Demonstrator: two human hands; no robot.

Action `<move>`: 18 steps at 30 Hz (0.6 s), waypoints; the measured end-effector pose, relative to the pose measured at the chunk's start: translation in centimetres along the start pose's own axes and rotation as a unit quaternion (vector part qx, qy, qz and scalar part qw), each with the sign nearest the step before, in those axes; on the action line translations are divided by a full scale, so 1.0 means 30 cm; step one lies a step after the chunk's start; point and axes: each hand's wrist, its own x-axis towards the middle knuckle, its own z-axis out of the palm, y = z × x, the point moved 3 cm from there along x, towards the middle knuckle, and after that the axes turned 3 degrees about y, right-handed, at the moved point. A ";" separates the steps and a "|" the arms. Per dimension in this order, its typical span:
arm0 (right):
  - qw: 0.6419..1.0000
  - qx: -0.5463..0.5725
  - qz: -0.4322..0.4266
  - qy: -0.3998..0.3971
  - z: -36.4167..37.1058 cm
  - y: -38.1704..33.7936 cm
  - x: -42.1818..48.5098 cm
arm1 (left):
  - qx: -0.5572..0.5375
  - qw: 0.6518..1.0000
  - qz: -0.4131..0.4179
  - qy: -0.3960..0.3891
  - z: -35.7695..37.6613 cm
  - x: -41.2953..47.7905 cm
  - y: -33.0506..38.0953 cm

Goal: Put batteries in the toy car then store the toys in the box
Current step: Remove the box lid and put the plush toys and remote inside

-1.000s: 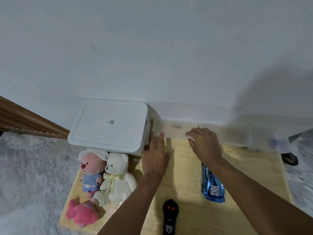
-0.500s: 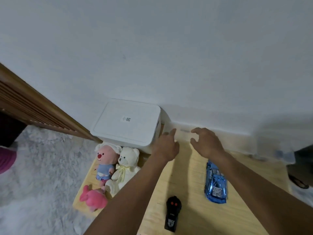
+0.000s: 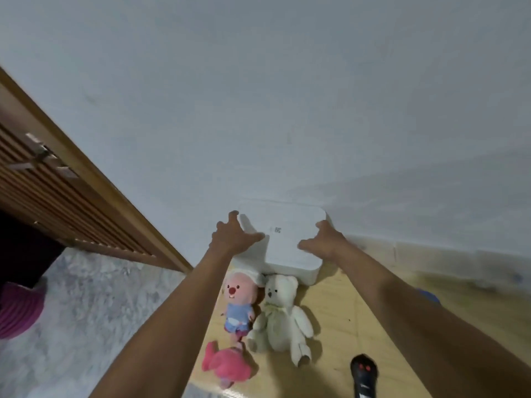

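Left hand (image 3: 234,238) and right hand (image 3: 323,239) grip white rectangular plastic box (image 3: 290,249): thumbs on lid, fingers hooked over side edges. Step, likely: opening box. Next: lift lid evenly, clear of plush toys.

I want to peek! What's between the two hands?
In the head view, the white box lid with its small label lies between the left hand and right hand.

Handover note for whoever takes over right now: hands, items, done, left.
Left hand grips the box lid at its left edge, right hand its right edge.
White box sits on the table, far side. Pink-faced plush, white bear, pink plush and the remote lie in front; toy car mostly hidden behind the right arm.
Nothing stored; batteries unseen.
Left: open box, fit batteries, store toys.
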 end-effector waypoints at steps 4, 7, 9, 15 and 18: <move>0.994 -0.014 0.045 0.102 0.071 -0.011 0.004 | 0.029 0.997 0.071 -0.017 0.001 0.035 -0.057; 0.987 -0.013 0.062 0.148 0.095 -0.015 -0.010 | 0.048 0.995 0.087 -0.011 0.014 0.044 -0.078; 0.985 -0.007 0.066 0.157 0.094 -0.025 -0.015 | 0.046 0.995 0.089 -0.012 0.021 0.050 -0.085; 0.983 -0.045 0.073 0.159 0.082 -0.060 -0.026 | 0.037 0.995 0.092 -0.012 0.021 0.057 -0.091; 0.982 -0.058 0.082 0.163 0.070 -0.066 -0.030 | 0.026 0.995 0.095 -0.019 0.017 0.055 -0.088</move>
